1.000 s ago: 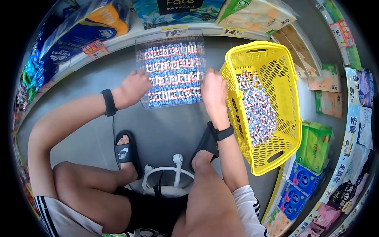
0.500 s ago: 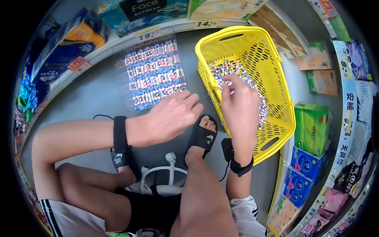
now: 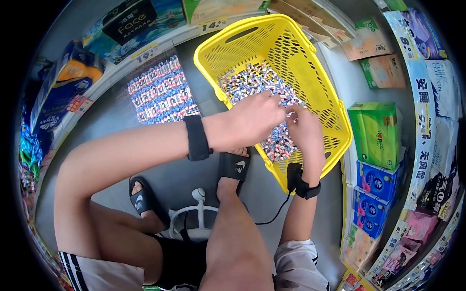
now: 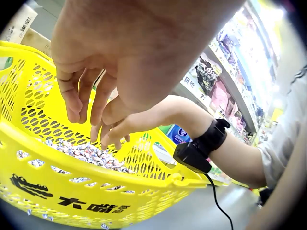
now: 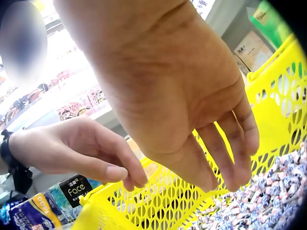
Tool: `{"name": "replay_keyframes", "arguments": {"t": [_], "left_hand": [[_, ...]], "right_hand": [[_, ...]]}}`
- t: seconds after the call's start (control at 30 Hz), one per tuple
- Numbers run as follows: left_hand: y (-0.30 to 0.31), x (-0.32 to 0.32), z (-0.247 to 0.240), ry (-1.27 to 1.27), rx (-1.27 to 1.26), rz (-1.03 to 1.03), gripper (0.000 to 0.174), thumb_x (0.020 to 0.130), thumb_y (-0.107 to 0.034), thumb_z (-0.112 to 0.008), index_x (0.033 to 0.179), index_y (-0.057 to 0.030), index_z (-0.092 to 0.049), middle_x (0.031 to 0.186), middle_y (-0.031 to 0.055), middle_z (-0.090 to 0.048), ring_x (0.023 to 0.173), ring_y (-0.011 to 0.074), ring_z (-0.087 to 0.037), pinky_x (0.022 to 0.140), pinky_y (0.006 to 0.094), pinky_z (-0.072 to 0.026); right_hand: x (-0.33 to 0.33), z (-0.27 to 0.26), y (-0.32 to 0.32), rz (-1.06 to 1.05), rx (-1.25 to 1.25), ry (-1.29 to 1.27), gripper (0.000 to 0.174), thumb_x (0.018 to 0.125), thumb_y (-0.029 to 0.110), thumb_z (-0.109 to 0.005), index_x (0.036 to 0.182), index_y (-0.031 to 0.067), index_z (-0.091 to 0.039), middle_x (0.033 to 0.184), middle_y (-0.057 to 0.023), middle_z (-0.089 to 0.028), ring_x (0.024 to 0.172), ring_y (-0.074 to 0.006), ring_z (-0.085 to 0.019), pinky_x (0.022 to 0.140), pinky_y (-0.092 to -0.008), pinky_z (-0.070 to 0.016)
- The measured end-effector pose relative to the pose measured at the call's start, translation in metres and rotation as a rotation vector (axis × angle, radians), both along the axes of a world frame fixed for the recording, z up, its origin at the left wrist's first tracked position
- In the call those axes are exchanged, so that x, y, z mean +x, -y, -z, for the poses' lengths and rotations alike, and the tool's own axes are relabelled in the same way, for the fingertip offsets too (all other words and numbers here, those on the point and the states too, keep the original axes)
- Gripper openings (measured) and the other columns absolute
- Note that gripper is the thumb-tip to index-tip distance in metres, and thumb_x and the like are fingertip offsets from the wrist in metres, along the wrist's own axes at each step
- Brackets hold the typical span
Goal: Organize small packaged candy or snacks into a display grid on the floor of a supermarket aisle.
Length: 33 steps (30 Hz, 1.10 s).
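A yellow shopping basket (image 3: 206,56) holds a heap of small wrapped candies (image 3: 250,82) in blue, white and red. Above the heap hovers my left hand (image 3: 250,121), its loosely bent fingers (image 4: 72,98) pointing down with nothing between them. Close beside it, my right hand (image 3: 306,131) also hangs over the candies; its fingers (image 5: 230,139) are relaxed and hold nothing. The two hands' fingertips nearly meet in the head view. Left of the basket, a clear plastic tray (image 3: 164,50) on the floor carries several neat rows of the same candies (image 3: 162,92).
Shelves with tissue packs (image 3: 376,133) line the right side and the far side, close to the basket. Below are my feet in black slides (image 3: 235,165) and a white stool base (image 3: 196,213). A cable (image 3: 272,220) hangs from the right wrist camera.
Both hands have left the tray and moved right over the basket, the right hand first, then the left. The head view has turned right, shifting tray and basket leftward in it.
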<state>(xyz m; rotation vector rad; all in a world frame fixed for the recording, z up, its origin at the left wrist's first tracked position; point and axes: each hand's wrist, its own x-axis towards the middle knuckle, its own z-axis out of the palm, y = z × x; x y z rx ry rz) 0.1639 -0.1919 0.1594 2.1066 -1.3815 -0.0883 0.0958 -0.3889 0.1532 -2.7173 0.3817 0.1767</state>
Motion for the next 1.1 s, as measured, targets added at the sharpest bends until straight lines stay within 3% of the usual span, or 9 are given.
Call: {"name": "replay_keyframes", "arguments": {"t": [0.2,0.4,0.53,0.57,0.67,0.8,0.9,0.97,1.1], "left_hand": [[0.033,0.02,0.027,-0.155,0.117,0.1,0.02,0.073,0.006,-0.064,0.092,0.0079,-0.072,0.09,0.0247,-0.068,0.092,0.042,-0.069,0.082,0.0491,-0.0569],[0.055,0.03,0.03,-0.34,0.565,0.21,0.02,0.073,-0.002,-0.069,0.092,0.0057,-0.074,0.09,0.0276,-0.072,0.09,0.0426,-0.073,0.075,0.05,-0.0583],[0.067,0.029,0.034,-0.28,0.831,0.258,0.028,0.076,-0.006,-0.069,0.102,0.0014,-0.078,0.095,0.0218,-0.076,0.087,0.0396,-0.075,0.071,0.0481,-0.059],[0.074,0.03,0.066,-0.258,0.847,0.247,0.021,0.068,-0.014,-0.074,0.088,-0.0098,-0.083,0.087,0.0197,-0.075,0.082,0.0403,-0.073,0.071,0.0476,-0.0581],[0.081,0.036,0.045,-0.242,1.015,0.256,0.026,0.074,-0.014,-0.071,0.097,-0.0064,-0.081,0.091,0.0188,-0.076,0.085,0.0358,-0.074,0.07,0.0467,-0.058],[0.08,0.043,0.049,-0.221,0.898,0.22,0.015,0.063,-0.01,-0.068,0.075,-0.0058,-0.076,0.076,0.0195,-0.07,0.069,0.038,-0.067,0.064,0.0454,-0.0542],[0.081,0.049,0.06,-0.189,0.837,0.238,0.01,0.058,-0.009,-0.068,0.067,-0.0055,-0.072,0.071,0.0194,-0.067,0.066,0.0377,-0.064,0.062,0.0445,-0.0526],[0.085,0.052,0.062,-0.176,0.867,0.247,0.011,0.058,-0.008,-0.067,0.067,-0.0059,-0.072,0.071,0.0189,-0.067,0.066,0.0378,-0.064,0.062,0.0445,-0.0527],[0.088,0.052,0.061,-0.158,0.857,0.247,0.011,0.057,-0.009,-0.068,0.067,-0.0064,-0.072,0.074,0.0192,-0.068,0.067,0.0378,-0.065,0.063,0.0435,-0.0545]], "right_hand": [[0.008,0.019,0.008,-0.141,0.066,-0.293,0.03,0.087,0.009,-0.072,0.116,0.0033,-0.074,0.11,-0.0242,-0.074,0.108,-0.0406,-0.07,0.092,-0.0491,-0.0562],[0.014,0.068,0.016,-0.165,0.196,-0.422,0.038,0.083,0.008,-0.073,0.121,0.0019,-0.07,0.123,-0.0234,-0.071,0.116,-0.0424,-0.067,0.097,-0.0492,-0.0542],[0.014,0.087,0.015,-0.193,0.243,-0.47,0.048,0.083,0.005,-0.071,0.132,0.0066,-0.066,0.129,-0.0225,-0.069,0.124,-0.0402,-0.064,0.103,-0.0472,-0.0529],[0.014,0.091,0.015,-0.215,0.225,-0.528,0.051,0.084,0.003,-0.07,0.135,0.0083,-0.064,0.131,-0.0222,-0.069,0.126,-0.0395,-0.063,0.104,-0.0468,-0.0523],[0.017,0.085,0.008,-0.187,0.23,-0.581,0.05,0.086,0.0,-0.066,0.135,0.0099,-0.064,0.134,-0.022,-0.068,0.128,-0.0392,-0.062,0.106,-0.0467,-0.0519],[0.02,0.086,0.006,-0.182,0.183,-0.618,0.05,0.087,-0.001,-0.063,0.135,0.0091,-0.064,0.134,-0.0221,-0.068,0.128,-0.0392,-0.062,0.107,-0.047,-0.0513],[0.011,0.132,0.021,-0.266,0.205,-0.395,0.038,0.088,-0.003,-0.058,0.122,0.0057,-0.074,0.122,-0.0251,-0.072,0.113,-0.0409,-0.068,0.096,-0.0434,-0.0535],[0.01,0.154,0.029,-0.306,0.256,-0.37,0.043,0.087,-0.007,-0.056,0.124,0.0069,-0.073,0.122,-0.0247,-0.072,0.115,-0.0411,-0.068,0.097,-0.0437,-0.0534],[0.013,0.12,0.017,-0.325,0.19,-0.339,0.046,0.086,-0.007,-0.057,0.126,0.0076,-0.072,0.125,-0.0239,-0.072,0.119,-0.0411,-0.067,0.098,-0.0437,-0.0534]]}}
